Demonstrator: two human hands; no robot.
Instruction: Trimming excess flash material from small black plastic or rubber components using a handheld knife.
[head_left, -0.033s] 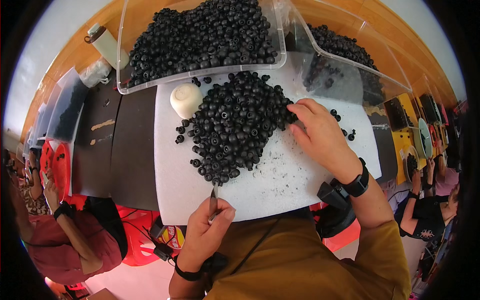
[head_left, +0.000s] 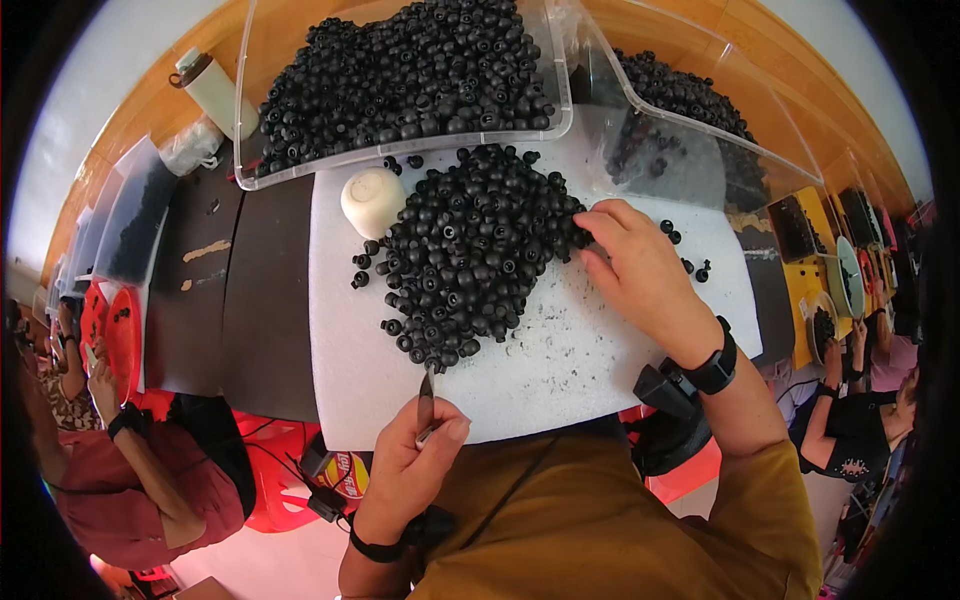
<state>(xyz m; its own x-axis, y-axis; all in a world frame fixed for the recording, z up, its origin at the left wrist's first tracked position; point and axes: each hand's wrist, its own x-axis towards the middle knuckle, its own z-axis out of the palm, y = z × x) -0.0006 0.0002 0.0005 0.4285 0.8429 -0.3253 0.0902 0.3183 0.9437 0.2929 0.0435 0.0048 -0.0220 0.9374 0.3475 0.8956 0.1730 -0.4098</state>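
White mat (head_left: 345,400) on a dark tabletop (head_left: 270,300), so that's the workspace. Left hand (head_left: 418,462) is wrapped around a small metal blade (head_left: 426,402), its tip pointing at the near edge of the heap of black parts (head_left: 465,250). Right hand (head_left: 640,275) has its fingertips at the heap's right edge; can't tell if they're pinching a part. My worry: they look round and loosely piled, so a nudge could send some rolling, and a slipping blade could nick skin. Count: one blade, one heap, one white rounded container (head_left: 373,202), two big clear bins (head_left: 300,172) across the far side; parts, way too many.
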